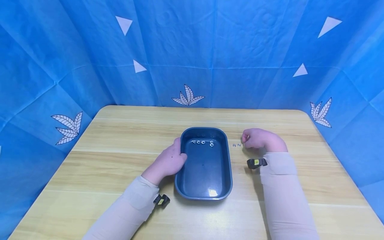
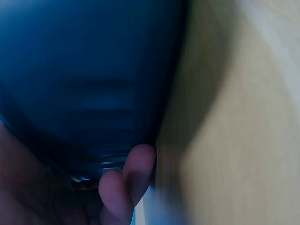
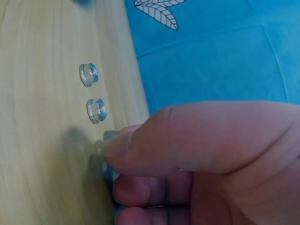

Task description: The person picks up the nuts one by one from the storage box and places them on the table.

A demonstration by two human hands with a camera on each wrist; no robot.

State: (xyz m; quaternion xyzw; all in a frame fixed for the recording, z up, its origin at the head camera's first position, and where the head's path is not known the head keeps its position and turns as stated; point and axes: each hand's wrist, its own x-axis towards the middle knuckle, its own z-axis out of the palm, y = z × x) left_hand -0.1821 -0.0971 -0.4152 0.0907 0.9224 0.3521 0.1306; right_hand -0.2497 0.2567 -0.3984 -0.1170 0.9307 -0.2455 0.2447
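Observation:
My left hand (image 1: pixel 170 159) grips the left wall of a dark blue plastic bin (image 1: pixel 229 173), thumb over the rim and fingers against the outside. Inside the bin, several small metal flange nuts lie toward the far end, with a row of nuts (image 1: pixel 198 142) at left and a pair (image 1: pixel 211 145) at right. My right hand (image 1: pixel 260 138) is low over the table, right of the bin, its thumb and index fingertips pinching a flange nut (image 1: pixel 243 144) mostly hidden by them. Two more flange nuts (image 3: pixel 89 75) (image 3: pixel 97 111) lie in line beside those fingertips.
The wooden table (image 1: pixel 120 166) has rounded far corners. A blue cloth (image 1: pixel 180 43) with white triangles and leaf prints hangs behind it and along both sides. Each wrist wears a small black camera (image 1: pixel 256 163).

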